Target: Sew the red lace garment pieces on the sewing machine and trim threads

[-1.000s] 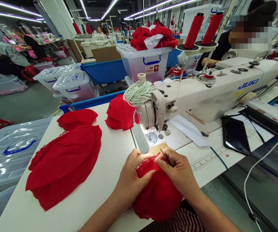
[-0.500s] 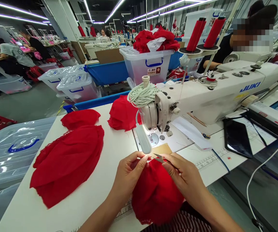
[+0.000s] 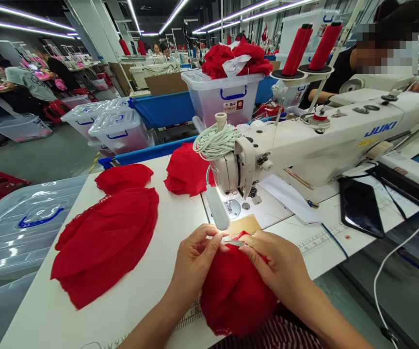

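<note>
My left hand is closed in a pinch on the upper edge of a red fabric piece, just below the lamp. In my right hand are small thread snips, their blades pointing left toward my left fingertips. The red piece hangs from between the hands over the table's front edge, lace trim at its bottom. Just beyond the fingers, a white lamp lights this spot beside the sewing machine. What lies exactly between the blades is too small to tell.
Red fabric pieces lie to the left, with another red bundle behind. A phone and white paper rest at the right. Clear lidded boxes stand left of the table. A co-worker sits at the back right.
The snips' blades were apart and angled upward; now they look closed together and lie flatter. My right hand has turned slightly, and red fabric shows raised by its fingers. The left hand keeps its pinch.
</note>
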Motion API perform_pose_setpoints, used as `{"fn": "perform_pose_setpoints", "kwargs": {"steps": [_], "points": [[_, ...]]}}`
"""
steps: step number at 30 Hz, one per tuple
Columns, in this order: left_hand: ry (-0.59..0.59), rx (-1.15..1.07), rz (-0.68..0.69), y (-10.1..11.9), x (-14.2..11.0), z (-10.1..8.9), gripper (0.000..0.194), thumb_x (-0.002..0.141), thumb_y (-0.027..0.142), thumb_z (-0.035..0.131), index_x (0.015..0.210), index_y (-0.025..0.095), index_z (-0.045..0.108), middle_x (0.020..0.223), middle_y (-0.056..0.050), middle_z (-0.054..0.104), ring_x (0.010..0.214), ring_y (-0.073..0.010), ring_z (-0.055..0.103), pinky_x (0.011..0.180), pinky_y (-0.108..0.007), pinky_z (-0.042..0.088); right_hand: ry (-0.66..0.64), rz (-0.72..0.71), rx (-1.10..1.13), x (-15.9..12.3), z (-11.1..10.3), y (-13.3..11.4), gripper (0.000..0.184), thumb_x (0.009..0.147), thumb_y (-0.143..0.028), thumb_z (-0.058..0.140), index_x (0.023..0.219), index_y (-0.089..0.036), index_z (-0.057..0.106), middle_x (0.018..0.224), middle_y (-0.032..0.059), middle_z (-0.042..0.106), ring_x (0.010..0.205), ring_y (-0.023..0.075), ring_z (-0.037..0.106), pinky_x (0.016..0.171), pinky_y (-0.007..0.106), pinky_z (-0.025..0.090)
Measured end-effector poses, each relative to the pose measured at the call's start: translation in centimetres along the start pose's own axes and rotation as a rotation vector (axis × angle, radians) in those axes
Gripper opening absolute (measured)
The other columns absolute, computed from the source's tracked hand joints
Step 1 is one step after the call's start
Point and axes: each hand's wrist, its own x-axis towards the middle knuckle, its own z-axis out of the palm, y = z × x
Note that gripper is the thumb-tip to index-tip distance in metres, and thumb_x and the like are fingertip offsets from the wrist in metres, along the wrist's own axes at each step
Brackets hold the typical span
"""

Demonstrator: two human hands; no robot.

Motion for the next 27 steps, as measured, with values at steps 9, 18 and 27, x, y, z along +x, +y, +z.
{"fn": "perform_pose_setpoints", "kwargs": {"steps": [9, 18, 27], "points": [[0.047, 0.678, 0.263, -0.4, 1.5, -2.3, 0.027, 0.086, 0.037, 0.048, 0.107, 0.023, 0.056, 0.110, -0.008, 0.055, 0.099, -0.0244, 0.052, 0.071, -0.035, 0.047, 0.136, 0.183, -0.489, -2.2, -1.7, 7.1, 0.036, 0.094, -0.030, 0.036, 0.114, -0.014, 0.061, 0.095, 0.0108, 0.065, 0.083, 0.0260, 0.063, 0.057, 0.035, 0.049], [-0.151, 0.374, -0.083, 0.6, 0.9, -1.2, 0.016, 0.083, 0.034, 0.048, 0.094, 0.023, 0.047, 0.052, 0.010, 0.036, 0.047, -0.0108, 0.033, 0.046, -0.021, 0.028, 0.384, -0.168, 0.086, -3.4, -1.4, 2.5, 0.018, 0.092, -0.015, 0.044, 0.099, -0.021, 0.059, 0.092, 0.0065, 0.064, 0.082, 0.0172, 0.063, 0.072, 0.028, 0.052], [-0.363, 0.625, -0.064, 3.1, -3.4, -6.4, 0.031, 0.083, 0.025, 0.044, 0.105, 0.025, 0.066, 0.104, -0.006, 0.068, 0.091, -0.0211, 0.061, 0.079, -0.030, 0.050, -0.121, -0.478, 0.019, -4.7, 3.3, -1.7, 0.013, 0.078, -0.022, 0.059, 0.090, -0.020, 0.063, 0.078, 0.0033, 0.065, 0.060, 0.0180, 0.056, 0.054, 0.030, 0.043]]}}
